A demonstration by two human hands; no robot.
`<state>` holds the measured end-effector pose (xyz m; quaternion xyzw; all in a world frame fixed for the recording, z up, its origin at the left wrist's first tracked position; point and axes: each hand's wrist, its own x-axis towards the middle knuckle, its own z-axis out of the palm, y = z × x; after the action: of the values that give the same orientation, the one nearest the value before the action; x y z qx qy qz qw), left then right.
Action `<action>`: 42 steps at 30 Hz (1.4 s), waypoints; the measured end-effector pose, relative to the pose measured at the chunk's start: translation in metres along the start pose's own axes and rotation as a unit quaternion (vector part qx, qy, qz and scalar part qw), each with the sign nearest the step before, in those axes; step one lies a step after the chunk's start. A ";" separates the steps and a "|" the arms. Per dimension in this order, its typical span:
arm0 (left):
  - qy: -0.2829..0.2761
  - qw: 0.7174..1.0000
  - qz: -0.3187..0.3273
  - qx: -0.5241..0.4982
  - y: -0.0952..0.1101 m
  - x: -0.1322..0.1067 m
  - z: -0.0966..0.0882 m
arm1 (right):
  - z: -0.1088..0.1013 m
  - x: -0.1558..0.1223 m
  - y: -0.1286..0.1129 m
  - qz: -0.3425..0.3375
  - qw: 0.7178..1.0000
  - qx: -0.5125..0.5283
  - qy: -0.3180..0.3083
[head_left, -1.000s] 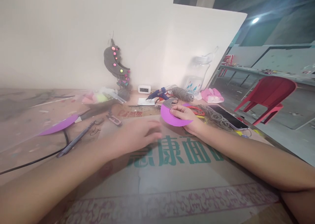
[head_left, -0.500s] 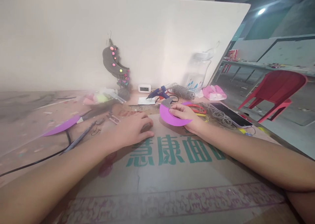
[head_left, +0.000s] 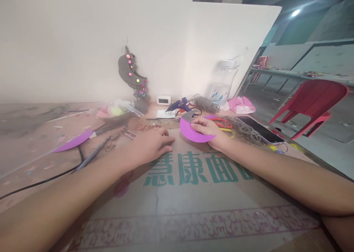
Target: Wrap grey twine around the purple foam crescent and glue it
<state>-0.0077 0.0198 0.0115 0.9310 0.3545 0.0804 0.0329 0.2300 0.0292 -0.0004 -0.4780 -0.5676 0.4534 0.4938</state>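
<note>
My right hand (head_left: 208, 131) pinches a purple crescent-shaped cutout (head_left: 193, 134) between thumb and fingers. Grey cord (head_left: 189, 115) covers the crescent's upper tip in close rows. To the left, my left hand (head_left: 155, 144) hovers at or rests on the printed board (head_left: 188, 200), its fingers bent and the thumb apart, with nothing seen in it. Whether it touches the board I cannot tell. Just behind the crescent lies a blue glue gun (head_left: 179, 104). Red-handled scissors or pliers (head_left: 222, 123) and loose grey cord (head_left: 249, 130) lie beyond my right wrist.
A dark crescent ornament with colored balls (head_left: 129, 73) hangs on the wall. Along the back stand a small white clock (head_left: 163, 100), a cord bundle (head_left: 206, 103) and a clear bottle (head_left: 223, 84). A phone (head_left: 260, 129) lies right; a pen (head_left: 92, 154) and another purple piece (head_left: 74, 141) lie left.
The view has shifted slightly. My left hand has moved a little to the right, its fingers in a similar bend. My right hand keeps the crescent in nearly the same place.
</note>
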 end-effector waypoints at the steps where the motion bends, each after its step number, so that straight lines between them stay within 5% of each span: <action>1: -0.001 1.000 0.000 0.003 0.000 0.000 0.000 | 0.000 0.000 0.000 -0.001 1.000 -0.003 -0.001; 14: 0.043 0.999 0.003 -0.014 -0.004 0.011 0.007 | 0.003 -0.001 -0.001 -0.003 1.000 -0.004 -0.004; 23: -0.013 0.998 0.002 -0.067 -0.006 -0.004 -0.007 | 0.003 0.003 0.008 -0.015 0.999 0.003 -0.028; 35: -0.122 0.983 -0.140 0.002 -0.042 0.063 -0.020 | 0.018 0.029 0.015 -0.060 0.998 -0.011 -0.001; 42: -0.067 0.985 -0.139 0.075 -0.032 0.060 -0.009 | 0.016 0.027 0.014 -0.052 0.998 -0.006 -0.017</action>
<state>0.0139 0.0831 0.0242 0.8759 0.4822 -0.0140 -0.0030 0.2136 0.0571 -0.0122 -0.4429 -0.6026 0.4322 0.5039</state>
